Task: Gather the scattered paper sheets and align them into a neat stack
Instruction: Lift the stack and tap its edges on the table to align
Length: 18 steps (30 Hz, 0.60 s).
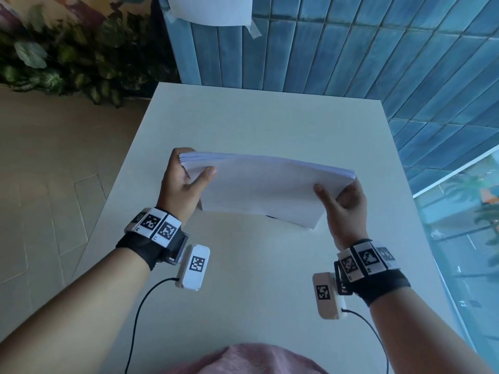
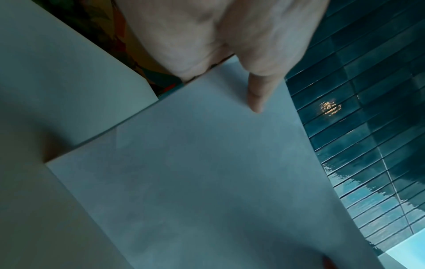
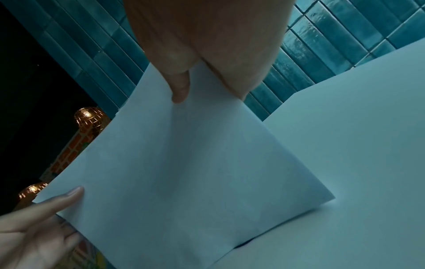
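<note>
A stack of white paper sheets stands on its long lower edge on the white table, tilted toward me. My left hand grips its left short end, thumb on the near face and fingers behind. My right hand grips the right end the same way. In the left wrist view the thumb presses on the stack of sheets. In the right wrist view my right thumb lies on the stack of sheets, whose bottom edge meets the table, and the left hand shows at the far end.
A blue tiled wall runs behind the table and along its right side. Leafy plants stand at the back left over a tiled floor. A paper sheet hangs on the wall. A window lies to the right.
</note>
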### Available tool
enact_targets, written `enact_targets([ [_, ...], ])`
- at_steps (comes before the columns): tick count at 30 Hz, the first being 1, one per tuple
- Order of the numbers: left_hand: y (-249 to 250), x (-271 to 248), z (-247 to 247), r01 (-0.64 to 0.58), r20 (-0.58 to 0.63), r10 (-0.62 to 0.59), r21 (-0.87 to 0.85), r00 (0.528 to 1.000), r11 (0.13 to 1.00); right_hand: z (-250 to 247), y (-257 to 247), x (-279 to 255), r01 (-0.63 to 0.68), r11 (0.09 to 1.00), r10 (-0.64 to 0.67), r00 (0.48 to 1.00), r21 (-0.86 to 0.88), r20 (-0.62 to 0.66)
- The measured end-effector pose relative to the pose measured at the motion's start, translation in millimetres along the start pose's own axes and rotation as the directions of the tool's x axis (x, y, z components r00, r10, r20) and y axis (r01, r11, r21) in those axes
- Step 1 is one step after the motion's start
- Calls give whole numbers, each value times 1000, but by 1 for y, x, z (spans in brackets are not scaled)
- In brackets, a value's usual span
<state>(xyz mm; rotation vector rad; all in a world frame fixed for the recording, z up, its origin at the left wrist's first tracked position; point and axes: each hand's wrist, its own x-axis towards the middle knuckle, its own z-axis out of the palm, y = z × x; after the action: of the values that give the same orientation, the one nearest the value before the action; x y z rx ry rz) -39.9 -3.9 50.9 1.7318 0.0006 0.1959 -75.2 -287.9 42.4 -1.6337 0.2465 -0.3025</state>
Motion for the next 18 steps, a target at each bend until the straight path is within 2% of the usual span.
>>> enact_targets([
  [2,-4,3,0,7,9,-7,23,1000,1000,0,0,2,-4,999,5,999,-52,34],
  [6,-7,6,3,39,8,-40,115,999,993,3,-1,7,36,985,-33,999,-168,20],
  [11,6,9,3,-57,-58,62,78,996,995,3,-6,12,79,991,-83,996,-110,-31],
  [14,-2,6,3,-37,-54,42,79,998,996,3,3,13,34,998,-34,999,-50,15],
  [18,-21,0,6,53,-38,-48,139,998,989,6,16,14,-70,986,79,995,-148,58],
])
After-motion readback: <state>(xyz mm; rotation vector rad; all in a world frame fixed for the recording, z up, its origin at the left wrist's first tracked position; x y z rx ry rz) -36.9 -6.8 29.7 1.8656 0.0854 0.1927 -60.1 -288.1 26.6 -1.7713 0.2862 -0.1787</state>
